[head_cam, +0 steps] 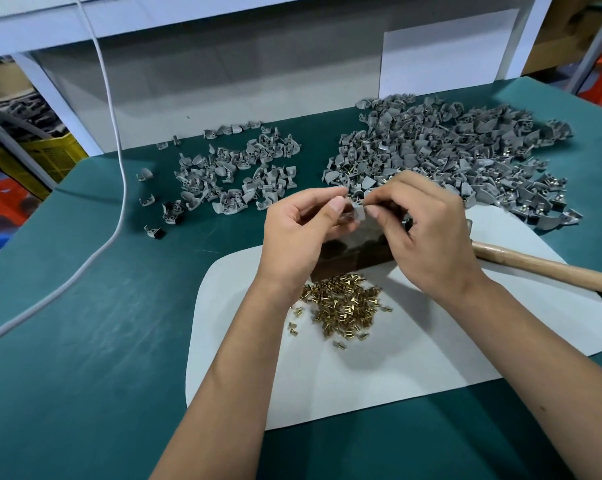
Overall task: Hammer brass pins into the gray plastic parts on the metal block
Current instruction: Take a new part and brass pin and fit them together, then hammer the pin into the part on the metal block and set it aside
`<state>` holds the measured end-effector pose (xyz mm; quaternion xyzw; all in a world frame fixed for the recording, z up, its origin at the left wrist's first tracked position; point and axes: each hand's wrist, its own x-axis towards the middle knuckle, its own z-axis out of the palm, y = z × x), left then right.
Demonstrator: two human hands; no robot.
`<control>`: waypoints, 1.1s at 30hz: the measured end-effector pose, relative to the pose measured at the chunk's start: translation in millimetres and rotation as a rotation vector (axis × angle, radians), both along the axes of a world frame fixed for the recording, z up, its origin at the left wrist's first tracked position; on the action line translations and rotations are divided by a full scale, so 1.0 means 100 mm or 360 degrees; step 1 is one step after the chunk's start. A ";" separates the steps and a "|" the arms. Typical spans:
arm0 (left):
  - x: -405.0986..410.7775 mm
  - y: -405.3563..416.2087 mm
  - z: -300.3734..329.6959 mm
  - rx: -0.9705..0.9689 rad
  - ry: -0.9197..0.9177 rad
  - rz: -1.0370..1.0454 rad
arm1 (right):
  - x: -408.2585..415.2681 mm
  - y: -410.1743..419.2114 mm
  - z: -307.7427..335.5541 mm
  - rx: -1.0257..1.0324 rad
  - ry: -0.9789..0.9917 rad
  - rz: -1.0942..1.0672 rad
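I have both hands up over the middle of the counter (85,306), close together. My left hand (298,233) pinches a small gray plastic part (358,213) between thumb and fingers. My right hand (427,233) meets it from the other side, thumb and forefinger pinched at the top of the same part; something tiny sits between those fingertips, but I cannot tell whether it is a pin.

Right under my hands is the dark metal block (355,254), mostly hidden by them, standing on a white mat (431,358) spread over the green counter. Just in front of the block, nearer to me, a loose heap of brass pins (344,306) lies on the mat, with a few strays at its edge.

The wooden hammer handle (542,268) lies on the mat to my right, near my right wrist; its head is hidden behind my right hand.

Farther back are two heaps of gray parts: a smaller pile (237,174) on the left and a big pile (448,157) on the right, where brass shows among some pieces. A white cable (119,188) trails down across the left of the counter.
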<state>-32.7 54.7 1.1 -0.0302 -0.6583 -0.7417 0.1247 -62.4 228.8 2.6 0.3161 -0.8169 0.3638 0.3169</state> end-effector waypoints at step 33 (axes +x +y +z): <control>0.04 0.26 -0.02 -0.0640 0.0119 0.0343 | 0.14 -0.15 0.02 -0.0159 -0.0401 -0.0279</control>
